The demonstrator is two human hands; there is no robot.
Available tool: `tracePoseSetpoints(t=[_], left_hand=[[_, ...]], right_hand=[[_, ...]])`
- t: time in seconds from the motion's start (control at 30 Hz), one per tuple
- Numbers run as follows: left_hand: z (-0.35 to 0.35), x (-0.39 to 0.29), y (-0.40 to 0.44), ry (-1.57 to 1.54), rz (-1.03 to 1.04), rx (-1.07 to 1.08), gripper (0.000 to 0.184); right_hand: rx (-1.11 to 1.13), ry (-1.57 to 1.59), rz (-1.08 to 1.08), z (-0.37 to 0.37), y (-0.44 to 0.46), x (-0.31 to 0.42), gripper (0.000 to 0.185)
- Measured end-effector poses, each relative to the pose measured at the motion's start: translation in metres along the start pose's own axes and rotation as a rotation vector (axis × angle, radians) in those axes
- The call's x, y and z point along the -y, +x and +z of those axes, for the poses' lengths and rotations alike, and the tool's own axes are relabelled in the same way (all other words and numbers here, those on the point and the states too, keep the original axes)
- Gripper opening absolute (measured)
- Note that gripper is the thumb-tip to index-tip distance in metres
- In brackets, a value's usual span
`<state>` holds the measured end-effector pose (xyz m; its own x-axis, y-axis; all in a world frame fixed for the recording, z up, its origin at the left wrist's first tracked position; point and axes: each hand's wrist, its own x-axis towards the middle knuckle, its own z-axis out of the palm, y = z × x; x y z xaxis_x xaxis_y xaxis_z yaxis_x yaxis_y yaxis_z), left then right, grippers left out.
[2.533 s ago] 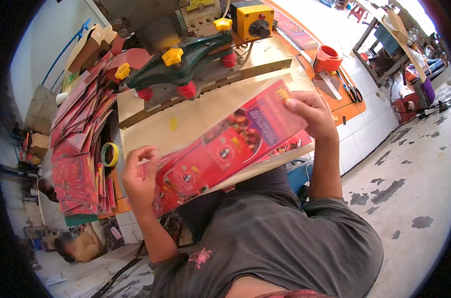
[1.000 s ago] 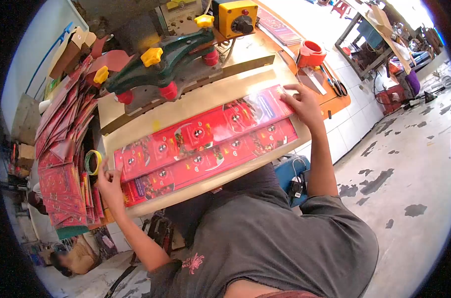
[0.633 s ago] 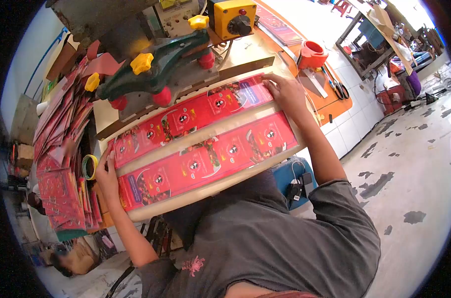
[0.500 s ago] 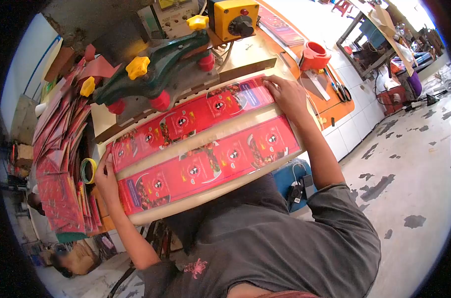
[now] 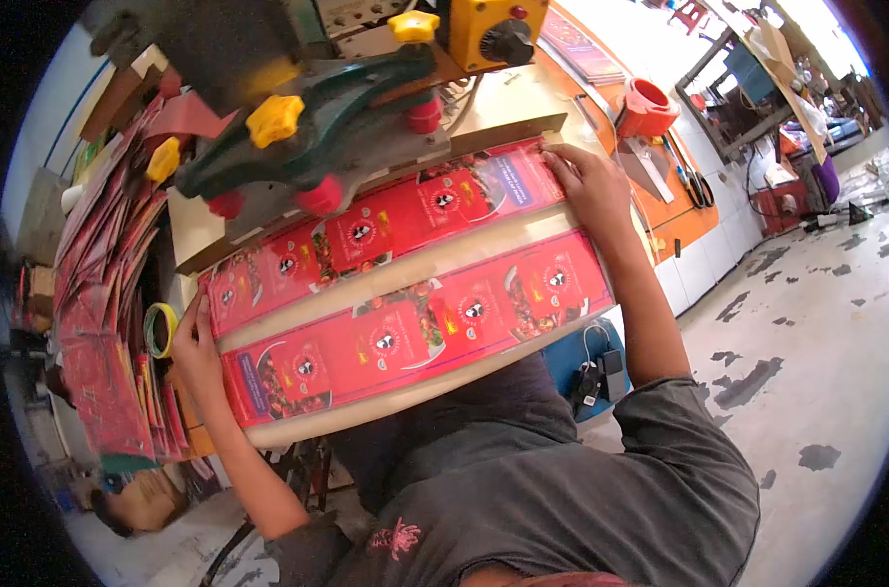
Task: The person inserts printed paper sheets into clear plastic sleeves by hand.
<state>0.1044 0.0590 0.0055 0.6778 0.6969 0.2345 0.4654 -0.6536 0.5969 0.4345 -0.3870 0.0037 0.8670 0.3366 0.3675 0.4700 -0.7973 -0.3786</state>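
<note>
A long red printed strip with food pictures and round logos [image 5: 361,233] lies on the cream machine bed [image 5: 395,266]. My left hand [image 5: 198,342] grips its left end and my right hand [image 5: 586,184] grips its right end, thumb and fingers at the corner. Nearer my body rests a second red printed strip [image 5: 415,333], which neither hand holds. Just behind the far strip stands the machine head, a dark green clamp bar [image 5: 337,122] with yellow star knobs [image 5: 276,120] and red rubber feet [image 5: 319,196].
Left of the bed leans a large stack of red printed sheets [image 5: 102,293], with a yellow tape roll [image 5: 159,331] beside it. On the orange table at right are a red tape dispenser [image 5: 647,108] and scissors [image 5: 699,186]. A yellow control box [image 5: 498,34] sits at the back.
The view has shifted slightly, so the machine and bed appear a little displaced. Both hands keep their hold on the ends of the far strip, which still lies below the clamp bar.
</note>
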Motion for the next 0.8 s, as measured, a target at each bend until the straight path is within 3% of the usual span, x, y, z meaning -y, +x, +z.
tracePoseSetpoints(t=[0.07,0.2,0.33,0.8], left_hand=[[-0.003,-0.009,0.000,0.044,-0.098,0.006,0.038],[0.001,0.005,-0.001,0.070,0.024,-0.058,0.035],[0.003,0.004,-0.001,0.018,0.053,-0.082,0.034],[-0.002,-0.003,-0.004,0.050,-0.043,-0.096,0.035]], right_hand=[[0.034,0.025,-0.001,-0.004,0.000,0.005,0.030],[0.075,0.166,0.115,-0.001,0.000,0.002,0.036],[0.067,0.216,0.021,0.006,0.005,-0.010,0.039],[0.150,0.251,0.082,-0.008,0.002,0.013,0.043]])
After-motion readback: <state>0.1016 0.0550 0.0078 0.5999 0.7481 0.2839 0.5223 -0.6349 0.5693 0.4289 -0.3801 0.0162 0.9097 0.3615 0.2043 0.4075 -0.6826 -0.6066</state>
